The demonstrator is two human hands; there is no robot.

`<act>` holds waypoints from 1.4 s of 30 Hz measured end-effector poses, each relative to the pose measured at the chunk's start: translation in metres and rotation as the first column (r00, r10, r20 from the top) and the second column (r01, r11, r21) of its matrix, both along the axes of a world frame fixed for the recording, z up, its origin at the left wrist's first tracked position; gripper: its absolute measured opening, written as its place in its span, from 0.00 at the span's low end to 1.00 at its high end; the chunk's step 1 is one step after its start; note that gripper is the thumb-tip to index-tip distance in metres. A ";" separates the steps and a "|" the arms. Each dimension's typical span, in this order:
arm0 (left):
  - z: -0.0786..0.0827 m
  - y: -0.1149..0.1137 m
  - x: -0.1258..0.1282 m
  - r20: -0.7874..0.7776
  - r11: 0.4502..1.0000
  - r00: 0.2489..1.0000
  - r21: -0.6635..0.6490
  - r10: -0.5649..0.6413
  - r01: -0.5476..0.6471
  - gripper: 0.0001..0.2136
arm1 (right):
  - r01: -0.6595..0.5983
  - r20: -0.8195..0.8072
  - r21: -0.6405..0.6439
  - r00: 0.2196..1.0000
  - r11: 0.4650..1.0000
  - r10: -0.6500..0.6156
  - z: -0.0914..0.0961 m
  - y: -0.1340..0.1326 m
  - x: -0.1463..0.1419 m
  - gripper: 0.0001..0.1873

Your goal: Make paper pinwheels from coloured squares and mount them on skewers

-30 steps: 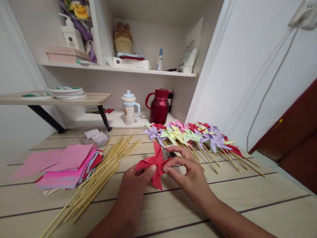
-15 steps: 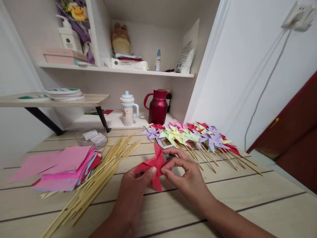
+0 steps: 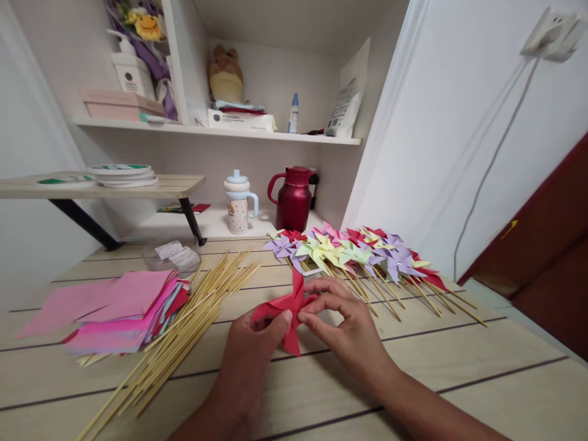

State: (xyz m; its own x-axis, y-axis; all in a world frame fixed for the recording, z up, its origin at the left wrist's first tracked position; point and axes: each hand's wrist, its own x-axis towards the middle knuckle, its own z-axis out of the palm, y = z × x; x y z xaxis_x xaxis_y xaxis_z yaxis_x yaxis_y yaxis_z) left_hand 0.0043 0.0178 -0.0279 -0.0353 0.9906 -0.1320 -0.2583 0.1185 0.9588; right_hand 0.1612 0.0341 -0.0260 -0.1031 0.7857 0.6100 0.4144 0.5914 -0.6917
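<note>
Between my two hands, just above the table, is a red paper pinwheel (image 3: pixel 293 303) with its blades folded in toward the middle. My left hand (image 3: pixel 257 340) pinches its left side, the thumb pressed near the centre. From the right, my right hand (image 3: pixel 342 315) grips it with thumb and index finger close to the centre; those fingertips hide part of the right blade. No stick shows on this pinwheel. Behind my right hand lie several finished pinwheels (image 3: pixel 353 251) on sticks, in purple, yellow, green, pink and red.
Left on the table (image 3: pixel 441 367) are thin wooden sticks (image 3: pixel 184 343), stacked coloured paper (image 3: pixel 133 297) and a clear round container (image 3: pixel 177 254) with white labels. A spotted cup (image 3: pixel 237 211) and a red jug (image 3: pixel 294 199) stand at the back. A small raised shelf (image 3: pixel 179 185) carries tape rolls (image 3: pixel 122 174).
The red pinwheel has turned slightly, its top blade now more upright and narrower. Both hands keep their hold in nearly the same place.
</note>
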 end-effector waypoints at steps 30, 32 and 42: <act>-0.001 0.004 -0.003 -0.179 0.999 0.983 0.001 0.033 -0.033 0.11 | -0.306 -0.480 -0.422 0.874 0.853 0.076 -0.003 0.018 0.016 0.24; -0.003 0.006 -0.002 -0.214 0.999 0.976 0.005 0.038 -0.037 0.11 | -0.368 -0.467 -0.432 0.872 0.824 0.145 0.000 0.016 0.016 0.25; 0.006 0.004 -0.002 -0.271 0.995 0.959 -0.018 0.085 -0.094 0.09 | -0.188 -0.112 -0.377 0.981 0.907 0.157 0.012 0.004 0.018 0.39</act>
